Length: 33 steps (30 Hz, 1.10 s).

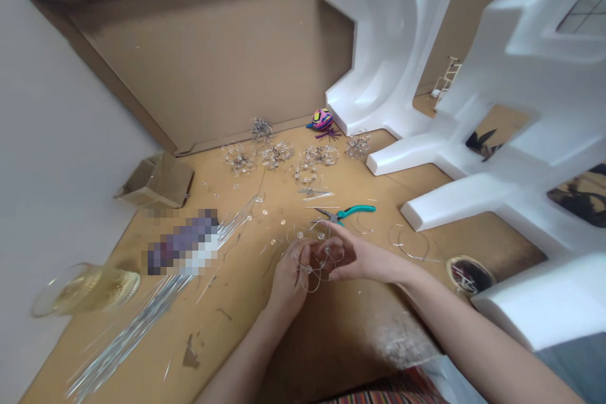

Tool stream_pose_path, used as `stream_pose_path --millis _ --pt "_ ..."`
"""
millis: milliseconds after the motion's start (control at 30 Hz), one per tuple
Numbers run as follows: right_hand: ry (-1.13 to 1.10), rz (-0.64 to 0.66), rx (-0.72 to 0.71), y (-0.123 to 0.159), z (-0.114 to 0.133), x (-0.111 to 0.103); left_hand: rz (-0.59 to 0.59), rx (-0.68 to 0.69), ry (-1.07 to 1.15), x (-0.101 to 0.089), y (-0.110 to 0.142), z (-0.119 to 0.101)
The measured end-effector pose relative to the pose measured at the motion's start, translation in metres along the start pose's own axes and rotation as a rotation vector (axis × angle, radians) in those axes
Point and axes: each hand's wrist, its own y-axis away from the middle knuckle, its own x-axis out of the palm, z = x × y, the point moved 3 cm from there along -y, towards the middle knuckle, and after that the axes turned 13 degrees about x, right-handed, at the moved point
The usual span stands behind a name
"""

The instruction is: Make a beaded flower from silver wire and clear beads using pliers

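"As the head view looks down, what is held?"

"The left hand grips a wire ornament above the surface, toward its near edge. The right hand curves half open around the other side; whether it pinches too, I can't tell."

"And the materials?"

"Thin, shiny wire in round loops, with clear beads. Teal-handled pliers lie just beyond; straight metal rods run toward the near left corner."

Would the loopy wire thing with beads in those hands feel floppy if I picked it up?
The beaded wire piece would probably feel light, being mostly open loops. It may be springy, not floppy: its unsupported loops show round curves. A squeeze might bend it, because the wire looks thin.
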Motion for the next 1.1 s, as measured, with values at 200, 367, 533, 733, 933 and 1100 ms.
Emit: stream_pose_path --millis 200,367,533,733,933,1100 --pt "-0.001 0.021 -0.051 -0.001 0.001 0.002 0.014 -0.062 0.099 0.002 0.001 0.0" --pt "0.007 0.015 -0.066 0.001 0.003 0.004 0.024 -0.102 0.166 0.004 0.003 0.002" --pt "0.001 0.027 -0.061 0.001 0.002 0.004 0.075 -0.102 0.17 0.004 0.002 0.003" --pt "0.0 0.065 -0.082 0.004 0.006 -0.001 0.09 -0.134 0.237 0.001 -0.002 -0.002" --pt "-0.011 0.084 -0.14 0.008 0.014 -0.002 0.078 -0.193 0.293 0.0 -0.003 -0.005" --pt "0.009 0.062 -0.134 0.005 0.011 -0.002 0.103 -0.232 0.357 -0.006 -0.006 -0.014"
